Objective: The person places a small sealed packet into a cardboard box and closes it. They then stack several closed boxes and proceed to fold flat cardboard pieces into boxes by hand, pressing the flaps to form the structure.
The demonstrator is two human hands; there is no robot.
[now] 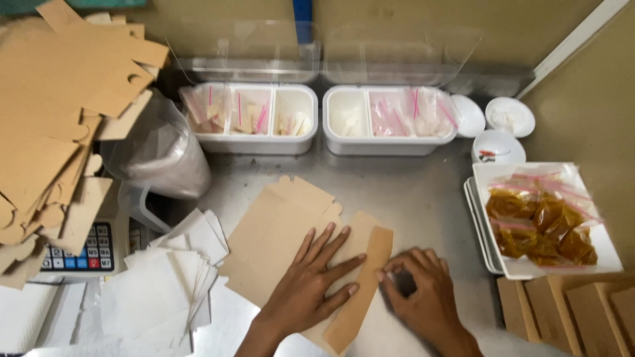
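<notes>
Flat brown cardboard box blank (284, 231) lying on the steel counter (410, 192), partly folded, one long flap (362, 291) turned up along its right edge. Left hand (311, 284) pressed flat on the blank, fingers spread wide, grip holding nothing, only pushing down. Right hand (423, 297) just right of the flap, fingers curled, thumb and fingertips pinching the flap's upper edge; the two hands nearly touching across the fold.

Left of the left hand, a loose stack of white paper sheets (178, 271) overlapping the blank's corner. Further left, a calculator-style keypad (83, 250) half hidden under a tall pile of more brown cardboard blanks (59, 99). Beside that pile, a clear plastic bag (162, 152) of pale contents sitting in a jug.

Beyond both hands, at the back of the counter, two white divided containers (258, 119) (390, 119) with clear lids raised, holding small clear sachets with pink seals. To their right, three small white bowls (506, 119).

Right of the right hand, a stack of white rectangular trays (608, 254), the top one carrying sealed bags of brown sauce (539, 225). Below the trays, folded brown boxes (569, 311) standing in a row near the edge.
</notes>
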